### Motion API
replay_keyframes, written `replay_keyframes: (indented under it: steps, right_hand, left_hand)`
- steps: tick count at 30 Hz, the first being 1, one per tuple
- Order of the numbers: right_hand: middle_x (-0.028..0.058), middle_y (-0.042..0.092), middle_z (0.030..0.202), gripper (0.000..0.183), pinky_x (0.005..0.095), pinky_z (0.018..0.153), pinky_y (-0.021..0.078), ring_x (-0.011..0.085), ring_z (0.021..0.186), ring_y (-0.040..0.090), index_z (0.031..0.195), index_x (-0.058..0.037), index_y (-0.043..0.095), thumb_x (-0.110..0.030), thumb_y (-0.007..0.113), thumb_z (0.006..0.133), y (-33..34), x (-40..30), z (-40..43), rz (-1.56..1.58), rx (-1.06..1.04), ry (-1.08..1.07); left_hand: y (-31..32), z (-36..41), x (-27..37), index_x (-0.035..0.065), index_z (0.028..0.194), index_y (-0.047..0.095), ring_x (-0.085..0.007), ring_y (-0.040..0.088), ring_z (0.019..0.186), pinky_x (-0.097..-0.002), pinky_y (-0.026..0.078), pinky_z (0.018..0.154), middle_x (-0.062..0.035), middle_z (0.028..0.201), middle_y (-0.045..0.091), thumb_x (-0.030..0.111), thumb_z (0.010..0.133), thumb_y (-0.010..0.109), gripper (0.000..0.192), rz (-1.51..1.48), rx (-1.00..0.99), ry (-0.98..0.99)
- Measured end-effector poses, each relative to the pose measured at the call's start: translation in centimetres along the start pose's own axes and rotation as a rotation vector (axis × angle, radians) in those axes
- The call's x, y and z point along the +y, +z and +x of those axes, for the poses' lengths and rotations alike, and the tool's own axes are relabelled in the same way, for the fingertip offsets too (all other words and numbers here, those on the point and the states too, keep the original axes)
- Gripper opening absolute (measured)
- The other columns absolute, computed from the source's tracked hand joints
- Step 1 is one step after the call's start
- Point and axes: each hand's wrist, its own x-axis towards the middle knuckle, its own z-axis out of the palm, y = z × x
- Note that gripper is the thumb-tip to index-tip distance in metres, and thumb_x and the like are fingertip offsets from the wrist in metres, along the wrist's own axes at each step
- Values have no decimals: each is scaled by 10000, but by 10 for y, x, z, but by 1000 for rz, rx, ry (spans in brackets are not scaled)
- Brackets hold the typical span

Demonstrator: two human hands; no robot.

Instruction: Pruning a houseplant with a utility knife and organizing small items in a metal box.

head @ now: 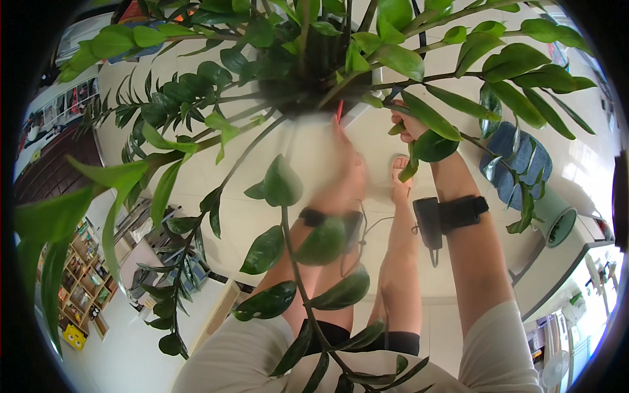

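Note:
A large potted plant with glossy green leaves [400,61] fills the upper view, its stems fanning out from a dark pot centre [314,91]. My left hand [346,147], blurred, reaches up below the pot; a thin red object [339,110] shows at its fingertips, and its grip is unclear. To the right of the pot, my right hand [410,123] has curled fingers closed at a leafy stem [388,105], partly hidden behind leaves. Black strapped devices sit on both forearms, the right one [442,216] plainer, with a cable between the legs and arms.
Long leafy stems [295,245] arch close to my body and across the left side. On the right stand a blue cushioned seat [516,164], a pale green bin [557,223] and a counter edge [555,275]. Wooden shelves [81,285] hold small items at lower left. Pale floor tiles lie below.

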Motion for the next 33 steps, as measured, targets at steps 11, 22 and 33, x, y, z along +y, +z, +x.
replay_keyframes:
  steps: [11, 22, 33]
  right_hand:
    - [-11, 453, 639, 50, 165, 367, 277, 45, 463, 362, 766, -104, 448, -147, 472, 769, -16, -19, -51, 333, 101, 629]
    - [23, 564, 692, 231, 210, 448, 390, 91, 514, 485, 944, -22, 555, -148, 451, 781, -13, -61, -152, -294, -362, 595]
    - [82, 562, 719, 197, 257, 513, 438, 150, 661, 546, 920, -10, 510, -63, 574, 741, -11, -98, -280, -681, -448, 587]
  left_hand:
    - [-38, -18, 16, 22, 1079, 499, -334, 536, 747, -372, 442, 641, -187, 846, 538, 86, 808, 438, 286, 67, -166, 21]
    - [-175, -116, 17, 112, 1144, 446, -261, 519, 819, -319, 420, 727, -109, 898, 538, 50, 777, 428, 373, -66, -203, -61]
    - [-351, -246, -59, 73, 977, 550, -350, 531, 773, -414, 431, 676, -192, 822, 554, 128, 786, 435, 229, 199, -165, -406]
